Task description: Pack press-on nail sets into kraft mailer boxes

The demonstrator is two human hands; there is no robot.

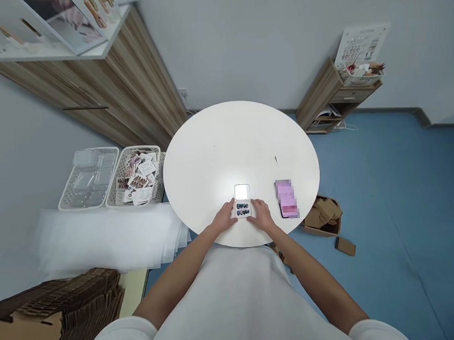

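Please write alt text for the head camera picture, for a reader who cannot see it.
Seen from above, a person's left hand and right hand hold a small open case of dark false nails on a round white table. A phone lies to its right; two white baskets stand at the left.

Case [243, 203] sits on the table [239, 139] near its front edge, lid part lying behind the tray part. Left hand [225, 218] touches its left side, right hand [260, 216] its right. Flat blurred item [287, 198] lies on the table just right of them. Two baskets [136, 177] stand side by side left of the table (on a lower surface). Carton [324, 216] is on the floor, right.
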